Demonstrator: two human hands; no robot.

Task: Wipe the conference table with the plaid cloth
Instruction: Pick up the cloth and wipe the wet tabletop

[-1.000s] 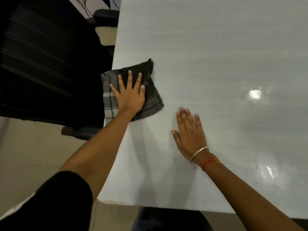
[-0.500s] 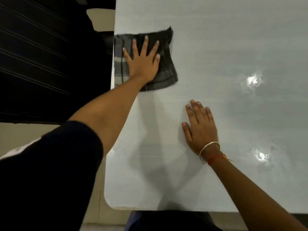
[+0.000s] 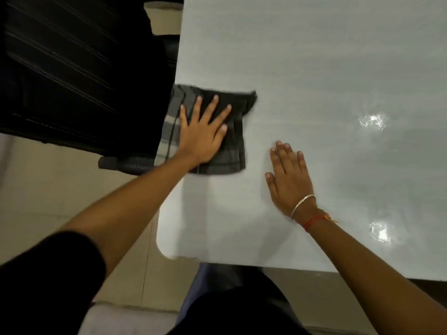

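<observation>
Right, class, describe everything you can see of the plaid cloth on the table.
The plaid cloth is dark grey soft fabric with paler checks, seemingly folded into a rough rectangle, lying flat on the pale glossy table at its left edge. The left hand presses on it with straight spread fingers. Its far corner looks blurred.

Cloth [image 3: 232, 151] grey-black plaid; table [image 3: 314, 68] pale grey, glossy; chair [image 3: 72, 68] black, thin stripes.
</observation>
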